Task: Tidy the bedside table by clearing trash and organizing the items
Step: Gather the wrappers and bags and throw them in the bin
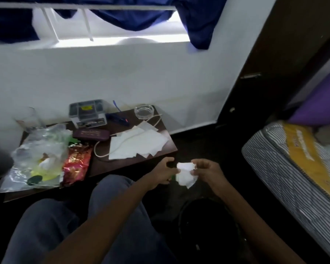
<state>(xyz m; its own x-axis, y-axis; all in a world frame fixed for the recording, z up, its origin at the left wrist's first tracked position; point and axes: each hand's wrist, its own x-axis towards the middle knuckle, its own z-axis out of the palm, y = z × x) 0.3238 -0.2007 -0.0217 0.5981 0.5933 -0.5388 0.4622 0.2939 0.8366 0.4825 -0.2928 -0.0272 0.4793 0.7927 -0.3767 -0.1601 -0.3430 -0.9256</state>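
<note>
The person sits low before the bedside table point(133, 161), knees up, with both hands out past its front right corner. Between them is a crumpled white tissue point(185, 173): the left hand point(163, 173) pinches its left edge and the right hand point(205, 171) closes its fingers on the right side, so the wad hangs in the air between the two, clear of the surface. Just below, on the dark floor, there seems to be a black bin point(208, 223), though it is too dim to be sure.

The tissue looks weightless and limp. It will crush to nothing under the fingers and needs no care, only a firm pinch so that loose corners do not trail or tear away. I judge it is meant as trash.

More of the same waits on the surface: a spread of flat white paper sheets point(139, 143) with a pale cable point(107, 147) looping over them. Those are thin and will slide, so gathering them from the edges inward suits best, after lifting the cable clear. At the left lie a clear plastic bag point(36, 155) and a red foil wrapper point(76, 162), both light, crinkly and slippery. The glass ashtray point(144, 111) at the back is the one hard, breakable piece, and it wants a grip around its rim.
</note>
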